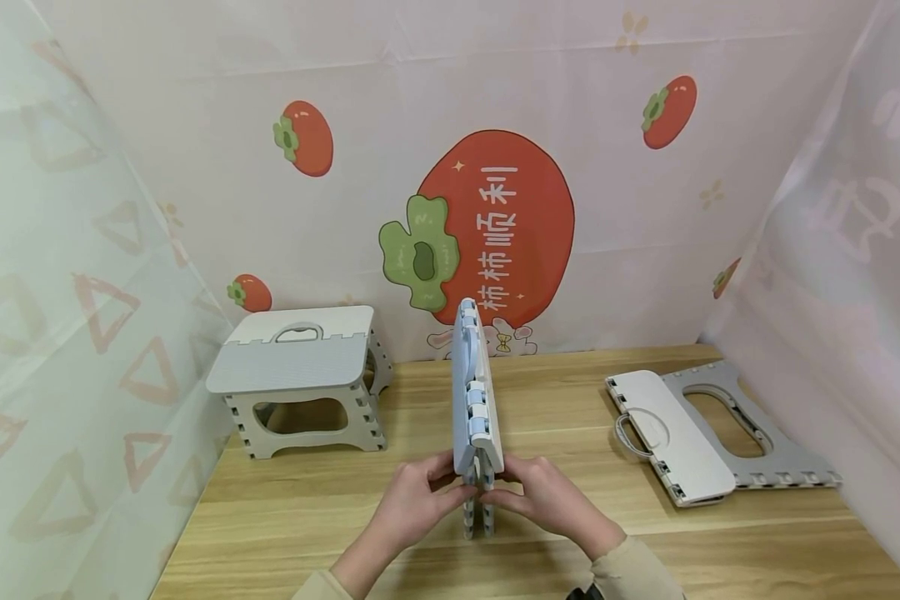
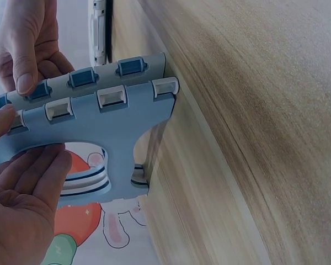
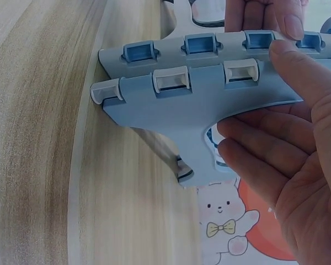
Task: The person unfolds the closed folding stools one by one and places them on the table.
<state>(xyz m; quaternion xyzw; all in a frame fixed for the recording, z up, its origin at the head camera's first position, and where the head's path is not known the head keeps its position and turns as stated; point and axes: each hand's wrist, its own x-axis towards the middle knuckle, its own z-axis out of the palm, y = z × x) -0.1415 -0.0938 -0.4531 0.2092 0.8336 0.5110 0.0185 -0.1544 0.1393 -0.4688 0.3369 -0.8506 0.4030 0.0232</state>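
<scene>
A grey-and-white folding stool stands half folded at the middle of the table, its two seat halves raised into a narrow peak. My left hand grips the near left leg panel, thumb on its hinged edge and fingers by the cut-out. From the other side my right hand holds the right leg panel the same way. Both leg panels stand close together, their feet on the wood. The thumbs nearly meet at the hinge edges. Part of the fingers is hidden behind the panels in the head view.
An unfolded stool stands upright at the back left of the wooden table. Toward the right lies another stool, partly folded, with its handle sticking out and a leg panel spread flat. Printed cloth hangs behind and at both sides.
</scene>
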